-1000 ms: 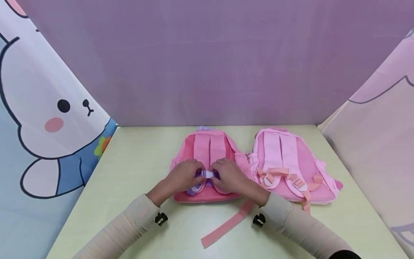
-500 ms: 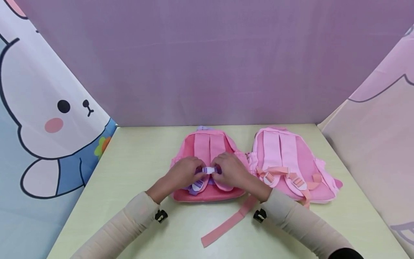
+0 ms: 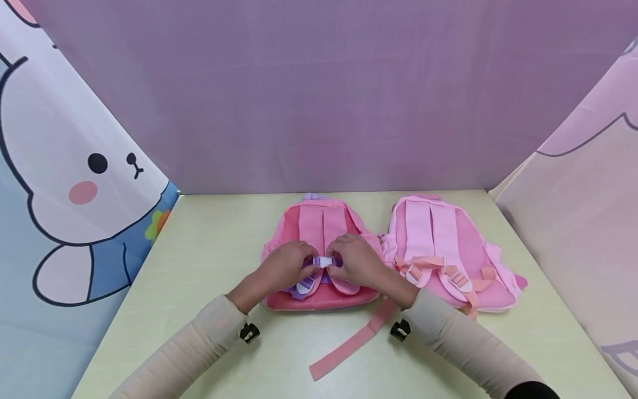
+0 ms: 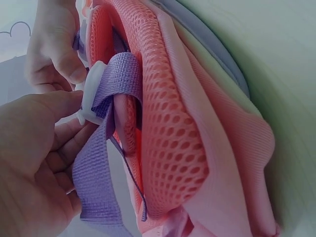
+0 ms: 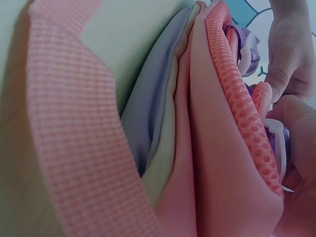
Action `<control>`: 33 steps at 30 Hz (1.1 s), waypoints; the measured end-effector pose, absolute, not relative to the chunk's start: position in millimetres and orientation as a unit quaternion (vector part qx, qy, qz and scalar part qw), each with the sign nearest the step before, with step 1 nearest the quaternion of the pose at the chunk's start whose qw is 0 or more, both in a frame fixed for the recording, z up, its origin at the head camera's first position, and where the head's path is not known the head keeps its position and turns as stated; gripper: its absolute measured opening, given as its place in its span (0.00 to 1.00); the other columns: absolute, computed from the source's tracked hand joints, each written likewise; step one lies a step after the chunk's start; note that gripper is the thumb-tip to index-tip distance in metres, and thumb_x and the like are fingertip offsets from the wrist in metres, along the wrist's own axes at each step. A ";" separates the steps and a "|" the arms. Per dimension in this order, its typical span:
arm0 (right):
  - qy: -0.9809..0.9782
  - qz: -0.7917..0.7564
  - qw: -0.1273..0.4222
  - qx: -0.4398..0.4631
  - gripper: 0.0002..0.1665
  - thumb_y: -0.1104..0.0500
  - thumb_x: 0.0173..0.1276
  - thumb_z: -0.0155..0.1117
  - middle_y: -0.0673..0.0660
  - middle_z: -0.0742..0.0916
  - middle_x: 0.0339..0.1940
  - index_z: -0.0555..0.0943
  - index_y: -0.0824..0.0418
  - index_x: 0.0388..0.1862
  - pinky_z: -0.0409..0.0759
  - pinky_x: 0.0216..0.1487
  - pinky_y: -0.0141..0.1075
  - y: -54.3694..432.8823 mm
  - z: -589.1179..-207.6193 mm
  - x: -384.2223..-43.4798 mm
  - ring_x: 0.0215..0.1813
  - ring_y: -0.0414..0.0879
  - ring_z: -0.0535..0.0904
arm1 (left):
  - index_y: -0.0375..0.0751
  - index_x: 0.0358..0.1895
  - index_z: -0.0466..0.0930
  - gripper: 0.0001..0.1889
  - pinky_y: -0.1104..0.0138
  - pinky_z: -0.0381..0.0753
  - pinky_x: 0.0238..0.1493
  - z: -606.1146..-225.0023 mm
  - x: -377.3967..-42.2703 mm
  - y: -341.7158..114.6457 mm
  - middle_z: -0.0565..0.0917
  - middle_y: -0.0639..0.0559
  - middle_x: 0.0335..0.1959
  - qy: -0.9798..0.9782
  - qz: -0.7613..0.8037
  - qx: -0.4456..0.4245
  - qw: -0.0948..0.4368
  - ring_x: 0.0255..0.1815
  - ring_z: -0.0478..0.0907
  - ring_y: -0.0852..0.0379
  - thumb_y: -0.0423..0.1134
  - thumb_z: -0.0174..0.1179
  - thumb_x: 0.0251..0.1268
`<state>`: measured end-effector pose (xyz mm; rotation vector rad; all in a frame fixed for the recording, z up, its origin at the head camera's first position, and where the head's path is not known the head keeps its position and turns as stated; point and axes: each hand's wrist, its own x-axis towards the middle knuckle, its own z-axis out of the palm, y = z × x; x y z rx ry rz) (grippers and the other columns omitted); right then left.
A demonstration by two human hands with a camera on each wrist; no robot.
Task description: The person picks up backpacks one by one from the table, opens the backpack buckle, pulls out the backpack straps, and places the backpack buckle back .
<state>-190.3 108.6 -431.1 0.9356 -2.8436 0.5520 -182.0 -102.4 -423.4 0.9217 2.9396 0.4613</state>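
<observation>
Left hand (image 3: pixel 288 263) is drawn in close, thumb and bent fingers pinching the left end of a white buckle (image 3: pixel 325 262); right hand (image 3: pixel 358 263) mirrors it at the other end, fingers curled, thumb tucked under. So the buckle sits squarely between them, its long axis running sideways from one set of fingertips to the other, and neither hand is clearly nearer: both are on it. Whether it's fully latched, I can't tell; the wrist views half hide that meeting point.

Out from the buckle now! Purple webbing (image 4: pixel 96 182) hangs loose at its left, and a white adjuster (image 3: pixel 304 286) sits to its left and nearer the person. Under the buckle lies the coral-pink backpack (image 3: pixel 321 302), back panel up, with two shoulder straps (image 3: pixel 311 224) running away beyond the buckle. To the buckle's right, a lighter pink backpack (image 3: pixel 472 244) lies beside the first, a peach strap (image 3: pixel 428 262) across it. Nearer the person than the buckle, a flat pink strap (image 3: pixel 346 350) trails over the table (image 3: pixel 214 238). Farther left, a cartoon rabbit (image 3: pixel 75 138) on the side panel. Lettering? No brand, label or writing can be read anywhere.
</observation>
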 end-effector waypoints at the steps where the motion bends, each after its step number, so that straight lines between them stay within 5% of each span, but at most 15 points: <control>1: -0.932 0.182 0.050 0.309 0.12 0.54 0.57 0.75 0.48 0.86 0.34 0.86 0.53 0.39 0.79 0.49 0.39 108.6 -431.3 -190.4 0.43 0.44 0.78 | 0.42 0.50 0.86 0.16 0.67 0.83 0.44 -423.7 -182.0 -102.5 0.86 0.53 0.38 0.943 0.149 0.297 0.013 0.36 0.77 0.61 0.48 0.68 0.67; 33: -0.926 0.202 0.050 0.315 0.10 0.56 0.53 0.74 0.46 0.83 0.29 0.84 0.54 0.35 0.77 0.49 0.39 107.8 -435.2 -193.2 0.39 0.42 0.75 | 0.40 0.50 0.86 0.15 0.66 0.84 0.47 -427.1 -183.7 -105.0 0.86 0.52 0.39 0.935 0.152 0.322 -0.006 0.39 0.78 0.59 0.46 0.66 0.69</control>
